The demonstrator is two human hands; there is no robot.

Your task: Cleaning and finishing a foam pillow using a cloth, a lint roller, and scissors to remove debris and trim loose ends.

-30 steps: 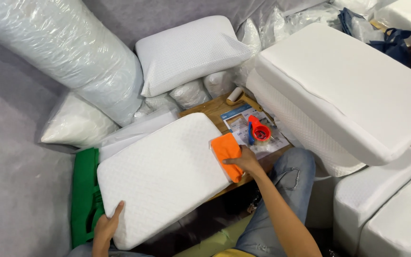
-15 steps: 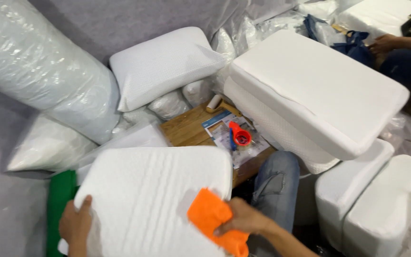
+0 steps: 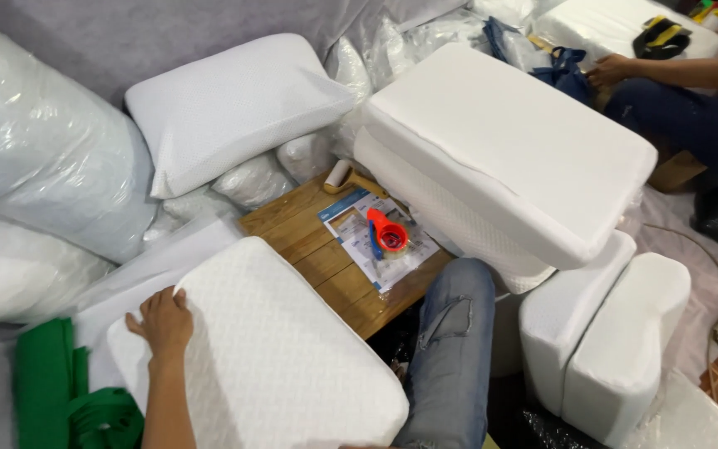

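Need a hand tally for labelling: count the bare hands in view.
2. The wearer's left hand rests flat on the quilted white pillow at lower left; a co-worker's hand is at top right. The wearer's right hand is out of view.

A white foam pillow [image 3: 268, 349] fills the near space, with the left hand [image 3: 162, 320] flat on its far-left corner. Beyond it, a strip of bare wooden table [image 3: 301, 229] lies open. Printed sheets [image 3: 380, 241] and an orange tape dispenser [image 3: 387, 233] occupy its right part. Stacked foam pillows [image 3: 500, 150] wall off the right side, and plastic-wrapped bundles [image 3: 43, 158] block the left.
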